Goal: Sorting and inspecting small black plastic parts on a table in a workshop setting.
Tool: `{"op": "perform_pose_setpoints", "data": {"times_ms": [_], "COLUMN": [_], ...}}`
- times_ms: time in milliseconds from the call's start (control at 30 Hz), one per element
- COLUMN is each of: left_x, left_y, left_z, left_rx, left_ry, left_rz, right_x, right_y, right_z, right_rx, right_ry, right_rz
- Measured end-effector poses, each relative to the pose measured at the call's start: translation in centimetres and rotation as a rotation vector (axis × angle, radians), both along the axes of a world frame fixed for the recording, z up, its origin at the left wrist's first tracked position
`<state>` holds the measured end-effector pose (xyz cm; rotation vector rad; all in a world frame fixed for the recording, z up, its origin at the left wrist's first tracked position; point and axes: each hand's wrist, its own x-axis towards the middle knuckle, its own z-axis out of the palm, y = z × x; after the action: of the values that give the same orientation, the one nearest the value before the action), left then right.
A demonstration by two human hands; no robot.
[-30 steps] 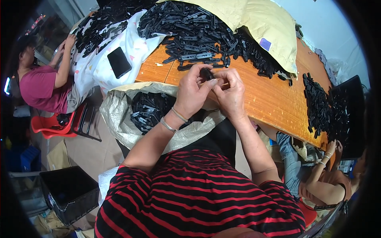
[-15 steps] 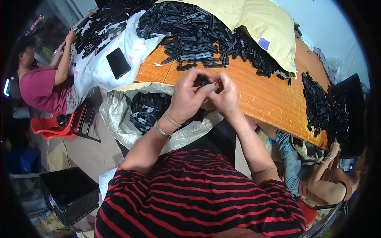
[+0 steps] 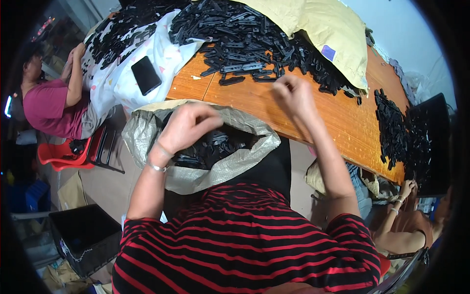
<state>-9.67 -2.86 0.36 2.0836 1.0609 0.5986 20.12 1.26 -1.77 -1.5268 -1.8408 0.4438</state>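
My left hand [image 3: 188, 126] hangs over the mouth of a pale woven sack [image 3: 196, 182], its fingers curled in toward the thumb. Whatever may be between the fingertips is too blurred to make out. Inside the sack lie many narrow black plastic parts [image 3: 219, 139]. Off to the right, my right hand [image 3: 297, 98] is above the wooden table [image 3: 333, 128], by the front of a big heap of long black plastic parts [image 3: 235, 29]. Its fingers are bent and smeared by motion, so I cannot see whether they grip anything.
A black phone [image 3: 146, 76] rests on white patterned sheeting [image 3: 115, 88]. A yellow-tan paper sack [image 3: 330, 36] partly covers the heap. Co-workers sit at left [image 3: 54, 103] and right [image 3: 404, 228]. More black parts [image 3: 389, 130] lie at the right table end. A black crate [image 3: 85, 237] stands lower left.
My hands were together above the sack's edge, around a small dark thing. They have parted: the left moved left over the sack, the right moved right toward the heap.
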Motion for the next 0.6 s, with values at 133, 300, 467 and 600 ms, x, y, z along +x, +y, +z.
{"op": "perform_pose_setpoints", "data": {"times_ms": [133,300,467,600], "left_x": [3.8,6.5,7.1,7.1], "left_y": [3.8,9.2,10.0,9.5], "left_z": [-1.1,-5.6,-5.8,-4.3], "left_rx": [0.340,0.658,0.587,0.271], "left_ry": [-0.021,0.209,0.340,0.308], "left_rz": [0.235,0.295,0.300,0.283], "right_x": [3.2,3.7,4.3,3.4], "right_y": [4.0,6.3,5.7,4.3], "right_z": [-1.3,-2.5,-1.3,-0.5], "right_rx": [0.183,0.218,0.056,-0.025], "right_ry": [-0.394,-0.536,-0.591,-0.538], "right_rz": [-0.046,0.020,0.077,0.005]}}
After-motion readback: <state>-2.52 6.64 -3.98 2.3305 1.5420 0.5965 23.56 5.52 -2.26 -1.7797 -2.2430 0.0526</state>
